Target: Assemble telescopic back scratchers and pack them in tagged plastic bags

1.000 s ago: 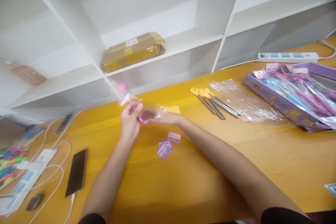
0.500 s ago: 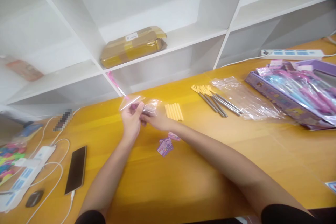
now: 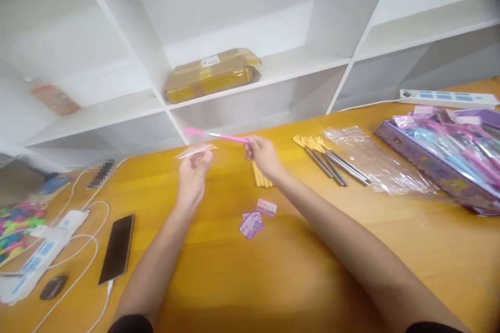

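My left hand [image 3: 193,177] pinches a clear plastic bag [image 3: 195,150] above the table, left of centre. A pink stick [image 3: 230,138] with a silver middle and a pink head is held at its right end by my right hand [image 3: 261,155]. The stick's blurred head hangs just over the bag; whether they touch I cannot tell. Beneath my right hand lie several yellow tubes [image 3: 260,174], partly hidden. Small purple and pink cards [image 3: 252,225] lie on the wooden table [image 3: 219,270] nearer to me.
Yellow-tipped metal sticks [image 3: 328,158] and clear bags [image 3: 378,158] lie to the right, beside a purple box [image 3: 433,171] of packaged pink and blue items. At left are a phone [image 3: 117,250], a mouse [image 3: 53,287] and a power strip [image 3: 42,255]. A taped carton [image 3: 213,75] sits on the shelf.
My right hand has moved right and up from the bag, now holding the pink stick's end. The stick has swung from steep to nearly level. The view has shifted slightly.
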Action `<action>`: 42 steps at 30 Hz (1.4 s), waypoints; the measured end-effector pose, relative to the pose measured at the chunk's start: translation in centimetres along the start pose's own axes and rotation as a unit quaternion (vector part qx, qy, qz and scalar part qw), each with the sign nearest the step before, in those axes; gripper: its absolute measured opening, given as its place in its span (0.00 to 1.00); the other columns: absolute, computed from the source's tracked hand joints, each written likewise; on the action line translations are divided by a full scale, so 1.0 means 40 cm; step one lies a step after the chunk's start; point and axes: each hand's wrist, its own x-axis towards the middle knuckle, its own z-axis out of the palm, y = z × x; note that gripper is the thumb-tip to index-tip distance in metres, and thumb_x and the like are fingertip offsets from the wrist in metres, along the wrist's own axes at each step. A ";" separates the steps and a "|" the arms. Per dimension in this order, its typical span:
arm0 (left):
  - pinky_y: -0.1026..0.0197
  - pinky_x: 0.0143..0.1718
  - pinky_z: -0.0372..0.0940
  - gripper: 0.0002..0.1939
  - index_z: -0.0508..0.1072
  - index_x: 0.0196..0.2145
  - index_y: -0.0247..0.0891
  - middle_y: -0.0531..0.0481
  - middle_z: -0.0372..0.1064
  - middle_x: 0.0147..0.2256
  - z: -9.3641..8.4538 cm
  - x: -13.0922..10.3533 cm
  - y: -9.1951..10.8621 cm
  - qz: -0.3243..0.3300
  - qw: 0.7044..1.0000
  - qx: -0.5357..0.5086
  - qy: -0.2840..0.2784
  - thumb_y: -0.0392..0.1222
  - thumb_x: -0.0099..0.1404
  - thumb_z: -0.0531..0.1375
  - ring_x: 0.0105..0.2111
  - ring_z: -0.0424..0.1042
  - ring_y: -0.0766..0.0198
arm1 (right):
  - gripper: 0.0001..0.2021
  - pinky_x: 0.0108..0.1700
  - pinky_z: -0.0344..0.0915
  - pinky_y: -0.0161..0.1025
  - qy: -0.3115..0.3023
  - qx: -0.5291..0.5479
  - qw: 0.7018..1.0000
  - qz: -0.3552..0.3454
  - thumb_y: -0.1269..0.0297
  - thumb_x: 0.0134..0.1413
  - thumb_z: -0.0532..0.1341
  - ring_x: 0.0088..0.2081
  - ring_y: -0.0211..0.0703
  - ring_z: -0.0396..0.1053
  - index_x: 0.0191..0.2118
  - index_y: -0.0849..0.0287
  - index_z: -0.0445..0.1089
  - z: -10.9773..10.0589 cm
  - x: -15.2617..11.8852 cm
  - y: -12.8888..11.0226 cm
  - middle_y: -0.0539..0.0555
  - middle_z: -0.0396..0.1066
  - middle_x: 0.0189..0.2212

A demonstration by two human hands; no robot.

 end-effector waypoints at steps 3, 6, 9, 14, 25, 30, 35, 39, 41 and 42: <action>0.49 0.48 0.78 0.19 0.75 0.42 0.41 0.45 0.81 0.46 -0.030 0.022 0.032 0.011 1.000 -0.023 -0.009 0.49 0.60 0.76 0.45 0.82 0.56 | 0.21 0.29 0.59 0.36 0.040 0.025 0.999 -0.008 0.43 0.66 0.61 0.25 0.34 0.55 0.32 0.55 0.64 -0.067 0.035 -0.038 0.46 0.58 0.25; 0.54 0.39 0.79 0.22 0.70 0.41 0.42 0.47 0.82 0.39 -0.058 0.047 0.067 0.059 0.997 -0.038 0.013 0.47 0.57 0.77 0.37 0.84 0.56 | 0.24 0.28 0.58 0.35 0.014 0.054 0.998 -0.019 0.40 0.58 0.69 0.26 0.33 0.54 0.30 0.56 0.66 -0.126 0.048 -0.097 0.47 0.58 0.27; 0.59 0.37 0.79 0.28 0.69 0.40 0.41 0.50 0.82 0.35 -0.079 0.063 0.098 0.104 0.990 -0.049 0.077 0.43 0.50 0.81 0.34 0.83 0.59 | 0.23 0.28 0.61 0.34 -0.055 0.090 0.994 -0.028 0.43 0.51 0.76 0.27 0.33 0.54 0.32 0.58 0.72 -0.169 0.036 -0.149 0.48 0.60 0.27; 0.58 0.38 0.80 0.29 0.70 0.37 0.39 0.52 0.80 0.31 -0.096 0.067 0.132 0.152 0.975 -0.069 0.149 0.41 0.45 0.82 0.31 0.82 0.63 | 0.20 0.30 0.66 0.34 -0.139 0.037 0.990 0.002 0.45 0.58 0.73 0.27 0.34 0.61 0.32 0.59 0.75 -0.193 0.000 -0.189 0.49 0.63 0.26; 0.61 0.36 0.79 0.27 0.68 0.33 0.40 0.59 0.73 0.27 -0.089 0.049 0.158 0.201 0.955 -0.062 0.212 0.41 0.45 0.81 0.29 0.79 0.65 | 0.20 0.36 0.72 0.38 -0.115 -0.074 0.985 -0.109 0.42 0.65 0.67 0.29 0.37 0.71 0.43 0.57 0.80 -0.137 -0.027 -0.198 0.50 0.72 0.29; 0.65 0.34 0.77 0.27 0.66 0.33 0.41 0.57 0.75 0.29 -0.086 0.045 0.153 0.155 0.963 -0.108 0.193 0.40 0.46 0.81 0.30 0.78 0.68 | 0.20 0.41 0.76 0.40 -0.099 -0.078 0.982 -0.139 0.43 0.66 0.66 0.31 0.38 0.74 0.48 0.54 0.81 -0.132 -0.021 -0.175 0.50 0.75 0.31; 0.67 0.34 0.75 0.26 0.67 0.32 0.40 0.56 0.75 0.30 -0.070 0.039 0.141 0.136 0.965 -0.118 0.189 0.41 0.47 0.81 0.32 0.77 0.68 | 0.20 0.44 0.78 0.42 -0.086 -0.099 0.978 -0.162 0.42 0.67 0.65 0.32 0.39 0.75 0.48 0.54 0.81 -0.123 -0.023 -0.173 0.51 0.76 0.31; 0.65 0.38 0.77 0.24 0.70 0.32 0.39 0.57 0.75 0.30 -0.062 0.035 0.134 0.136 0.964 -0.124 0.193 0.42 0.48 0.80 0.33 0.77 0.69 | 0.19 0.45 0.77 0.41 -0.098 -0.118 0.974 -0.170 0.44 0.69 0.64 0.33 0.40 0.76 0.49 0.53 0.81 -0.130 -0.022 -0.170 0.51 0.75 0.30; 0.64 0.40 0.77 0.24 0.70 0.33 0.39 0.57 0.75 0.30 -0.062 0.034 0.129 0.134 0.963 -0.129 0.193 0.41 0.48 0.80 0.33 0.78 0.69 | 0.18 0.46 0.76 0.42 -0.102 -0.129 0.971 -0.173 0.45 0.70 0.63 0.34 0.40 0.76 0.50 0.52 0.81 -0.135 -0.022 -0.168 0.51 0.75 0.31; 0.64 0.40 0.77 0.24 0.69 0.33 0.40 0.57 0.76 0.31 -0.063 0.034 0.126 0.133 0.964 -0.127 0.191 0.42 0.49 0.80 0.34 0.78 0.68 | 0.18 0.46 0.76 0.43 -0.101 -0.135 0.970 -0.175 0.45 0.70 0.63 0.34 0.41 0.76 0.51 0.52 0.81 -0.136 -0.022 -0.167 0.51 0.76 0.32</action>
